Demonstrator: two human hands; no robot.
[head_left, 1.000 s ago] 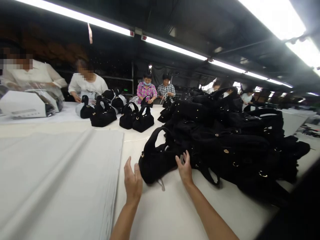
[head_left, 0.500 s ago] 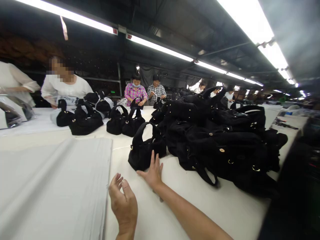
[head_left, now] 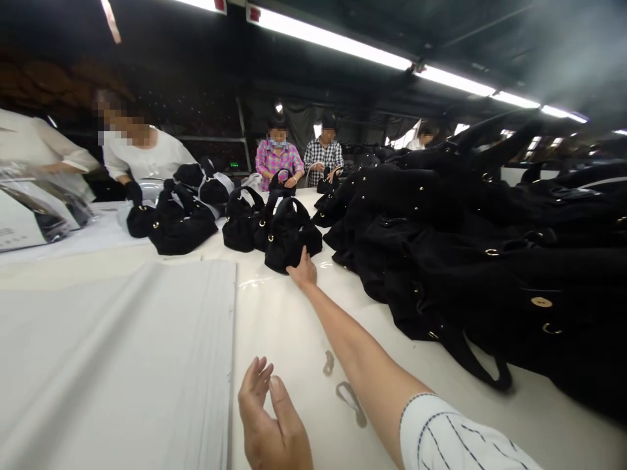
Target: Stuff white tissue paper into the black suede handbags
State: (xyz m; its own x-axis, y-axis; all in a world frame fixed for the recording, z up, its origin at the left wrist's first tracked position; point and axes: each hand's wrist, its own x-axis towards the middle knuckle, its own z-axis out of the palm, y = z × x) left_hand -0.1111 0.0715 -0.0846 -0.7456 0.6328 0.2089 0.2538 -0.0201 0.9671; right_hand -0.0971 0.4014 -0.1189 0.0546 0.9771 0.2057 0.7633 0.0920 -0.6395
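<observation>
My right hand (head_left: 304, 269) reaches far across the white table and lies against the lower side of a small black handbag (head_left: 289, 238). Its fingers and thumb rest apart on the fabric without wrapping round it. The bag stands upright, its handle up, close beside other black handbags (head_left: 240, 225). Nearer to me, my left hand (head_left: 277, 418) is raised over the table with fingers curved, thumb apart and nothing in it. Two short tan strips (head_left: 328, 363) lie on the table by my right forearm.
A large heap of black bags (head_left: 441, 261) fills the right side. Pale sheets are stacked (head_left: 122, 365) at the left. More black bags (head_left: 181, 225) stand at the far left. Several people work beyond the table, one in a pink checked shirt (head_left: 279, 160).
My right hand has pushed the handbag away from me, up against the other bags. My left hand stays open near the table's front. The view has tilted down and shifted.
</observation>
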